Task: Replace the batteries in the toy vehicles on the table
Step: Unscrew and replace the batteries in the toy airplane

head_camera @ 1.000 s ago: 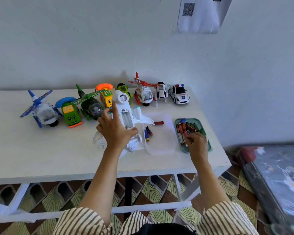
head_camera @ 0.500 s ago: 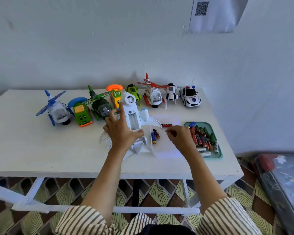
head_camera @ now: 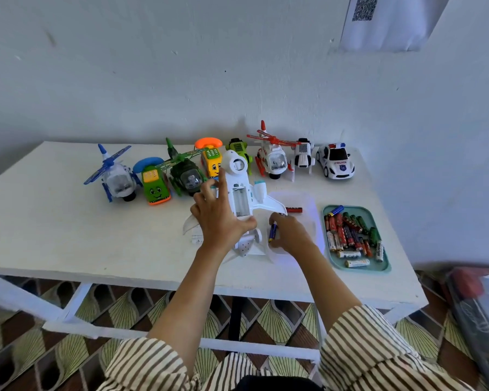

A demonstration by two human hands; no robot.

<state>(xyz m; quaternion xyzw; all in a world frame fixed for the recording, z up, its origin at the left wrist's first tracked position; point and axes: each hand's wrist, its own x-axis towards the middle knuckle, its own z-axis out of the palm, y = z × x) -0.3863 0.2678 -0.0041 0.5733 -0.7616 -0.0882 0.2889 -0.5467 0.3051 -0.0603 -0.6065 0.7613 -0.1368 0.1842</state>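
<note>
White desk (head_camera: 54, 235) against a pale wall. The toy plane (head_camera: 239, 193) lies belly-up near the middle, battery bay open. The left hand (head_camera: 220, 218) presses it down, grip spread flat. The right hand (head_camera: 290, 232) curls over a blue battery (head_camera: 272, 232) in the clear tray (head_camera: 308, 204); whether its grip holds anything cannot be determined. Pin the plane firmly and match polarity marks when seating cells.

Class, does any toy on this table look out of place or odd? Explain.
The white plane lies belly up in front of the row of toys, its battery bay open.
</note>
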